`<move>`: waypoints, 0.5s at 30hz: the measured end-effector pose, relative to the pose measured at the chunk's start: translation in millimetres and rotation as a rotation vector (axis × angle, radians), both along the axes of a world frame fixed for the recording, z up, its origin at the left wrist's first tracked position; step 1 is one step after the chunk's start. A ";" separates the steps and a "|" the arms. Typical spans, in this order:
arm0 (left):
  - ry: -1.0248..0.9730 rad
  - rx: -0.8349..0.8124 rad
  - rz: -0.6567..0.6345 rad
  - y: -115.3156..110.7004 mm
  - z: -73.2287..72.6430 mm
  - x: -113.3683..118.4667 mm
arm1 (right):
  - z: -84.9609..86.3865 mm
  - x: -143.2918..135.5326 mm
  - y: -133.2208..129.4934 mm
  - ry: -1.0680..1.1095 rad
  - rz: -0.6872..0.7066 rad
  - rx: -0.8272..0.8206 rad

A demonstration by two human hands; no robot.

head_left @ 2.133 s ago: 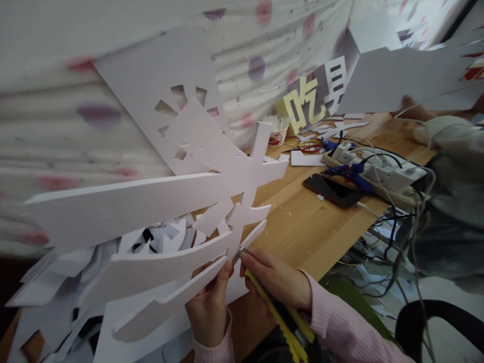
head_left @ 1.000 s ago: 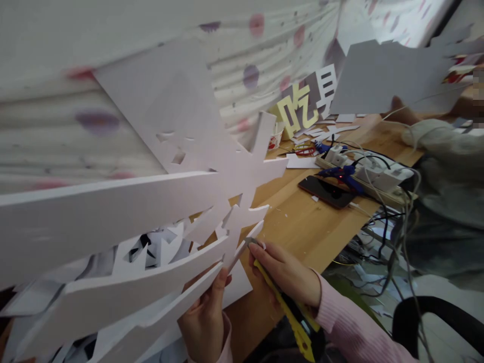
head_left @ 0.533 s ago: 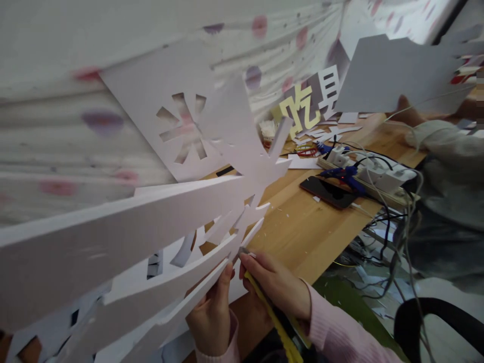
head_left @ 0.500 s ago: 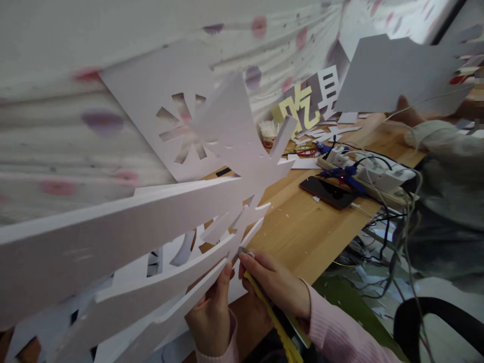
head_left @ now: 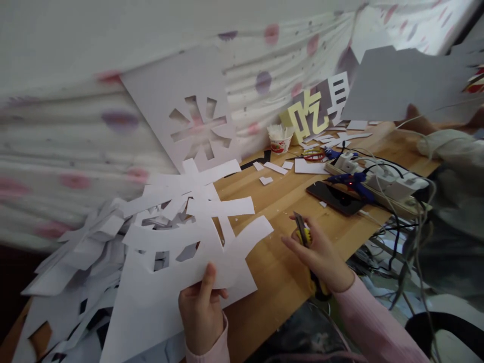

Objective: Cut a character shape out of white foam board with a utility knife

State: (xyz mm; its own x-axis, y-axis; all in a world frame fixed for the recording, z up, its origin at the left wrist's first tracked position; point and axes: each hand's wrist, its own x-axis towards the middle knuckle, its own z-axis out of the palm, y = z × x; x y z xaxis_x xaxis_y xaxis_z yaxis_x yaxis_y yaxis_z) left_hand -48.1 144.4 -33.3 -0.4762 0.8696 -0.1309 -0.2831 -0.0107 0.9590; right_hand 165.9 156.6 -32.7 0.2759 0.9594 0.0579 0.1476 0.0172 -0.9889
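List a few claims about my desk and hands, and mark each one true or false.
1. The right hand holds a yellow-and-black cutter. True.
2. The left hand grips scissors. False: the left hand holds a white cut-out.
3. The black phone lies on the wooden table. True.
4. The cutter's blade touches the white cut-out. False: they are apart.
5. The paper cup has tipped over. False: the paper cup stands upright.

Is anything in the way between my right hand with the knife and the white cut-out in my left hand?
Nothing visible stands between the knife in your right hand and the white cut-out: just a gap with the table showing below. Your left hand holds the cut-out's near edge, to the left of that gap.
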 end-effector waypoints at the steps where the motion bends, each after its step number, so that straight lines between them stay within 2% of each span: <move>1: -0.020 -0.003 0.008 0.6 -0.5 -0.8 | 1.3 2.5 -0.6 0.047 0.016 -0.030; 5: -0.068 0.017 0.050 0.8 -1.6 2.9 | 10.3 -1.8 -4.8 0.188 0.040 -0.080; 10: -0.085 -0.029 -0.012 -5.7 -7.4 6.5 | 18.1 -16.8 -3.8 0.285 0.096 -0.055; 15: -0.097 -0.001 -0.028 -11.1 -8.6 3.4 | 18.8 -24.3 -3.3 0.390 0.142 -0.017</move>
